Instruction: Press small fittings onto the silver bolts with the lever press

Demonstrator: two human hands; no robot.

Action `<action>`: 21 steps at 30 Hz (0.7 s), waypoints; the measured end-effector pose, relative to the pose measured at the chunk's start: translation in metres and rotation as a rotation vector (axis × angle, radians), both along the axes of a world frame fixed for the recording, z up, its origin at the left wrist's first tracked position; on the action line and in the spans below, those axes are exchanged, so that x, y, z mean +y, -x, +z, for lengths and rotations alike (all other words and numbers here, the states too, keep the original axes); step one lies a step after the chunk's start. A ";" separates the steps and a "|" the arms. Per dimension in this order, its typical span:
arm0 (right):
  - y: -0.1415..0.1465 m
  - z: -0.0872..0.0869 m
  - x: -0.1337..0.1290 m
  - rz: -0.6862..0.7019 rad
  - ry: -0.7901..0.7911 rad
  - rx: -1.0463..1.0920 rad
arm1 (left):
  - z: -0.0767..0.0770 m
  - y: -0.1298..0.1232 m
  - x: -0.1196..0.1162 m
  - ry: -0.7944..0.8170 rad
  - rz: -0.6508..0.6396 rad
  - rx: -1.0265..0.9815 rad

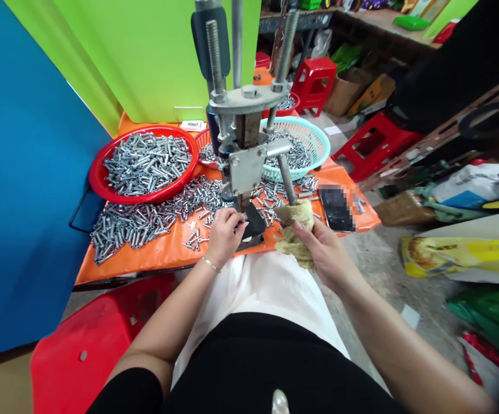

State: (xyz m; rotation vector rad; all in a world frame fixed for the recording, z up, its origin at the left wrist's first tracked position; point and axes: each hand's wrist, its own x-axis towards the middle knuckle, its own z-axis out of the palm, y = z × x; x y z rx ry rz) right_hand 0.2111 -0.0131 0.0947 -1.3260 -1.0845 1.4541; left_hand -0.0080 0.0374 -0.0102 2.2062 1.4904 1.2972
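A hand-operated press (246, 171) stands at the front edge of the table, its tip pointing down at a dark base (254, 223). My left hand (224, 234) is right at this tip, fingers pinched together; whatever they hold is too small to make out. My right hand (329, 253) grips the press lever (287, 179) around its end, which is wrapped in yellowish cloth (298, 215). Loose metal bolt-like parts (137, 227) with ringed ends are heaped on the orange table cover (167, 256), left of and behind the press.
A red basin (98, 179) and a light blue basket (322, 141) hold more metal parts. A phone (337, 208) lies at the table's right. Red stools (83, 339) stand at lower left and behind. Bags (469, 253) lie on the floor at right. A blue panel (25, 172) borders the left side.
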 end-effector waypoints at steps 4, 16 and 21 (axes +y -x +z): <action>0.000 0.000 0.000 0.003 -0.004 -0.008 | -0.004 -0.008 -0.006 -0.002 0.072 -0.051; 0.001 0.002 -0.001 -0.002 -0.020 -0.023 | -0.007 -0.015 0.000 0.000 0.056 -0.150; 0.000 0.001 -0.001 0.003 -0.020 -0.003 | -0.003 -0.007 0.009 0.057 -0.022 -0.179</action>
